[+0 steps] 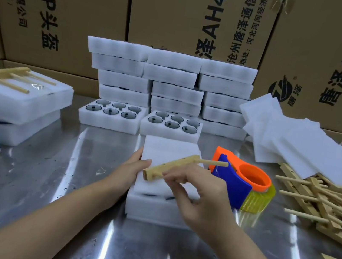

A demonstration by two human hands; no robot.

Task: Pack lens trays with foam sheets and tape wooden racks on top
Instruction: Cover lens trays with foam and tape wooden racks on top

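The wooden rack (170,167) is being held low over the foam sheet (169,149) covering the nearest lens tray (153,209), the right hand (197,196) pinching its bar between the fingers, probably to line it up for taping. The left hand (130,167) is gripping the foam's left edge, steadying it. A tape dispenser (242,181) is sitting just beside on the shiny steel counter (68,180), and cardboard boxes (73,2) are walling the back.

The scuffed, shiny steel counter (81,182) carries 3 columns of stacked white foam lens trays (169,79) along the back, with 2 open 6-lens foam trays (109,117) just in front. A foam-covered tray stack (153,209) sits at centre, with an orange-and-blue tape dispenser (235,182) just beside it. Loose white foam sheets (298,140) and a heap of wooden racks (321,204) lie right; more white foam stacks (19,105) sit left.
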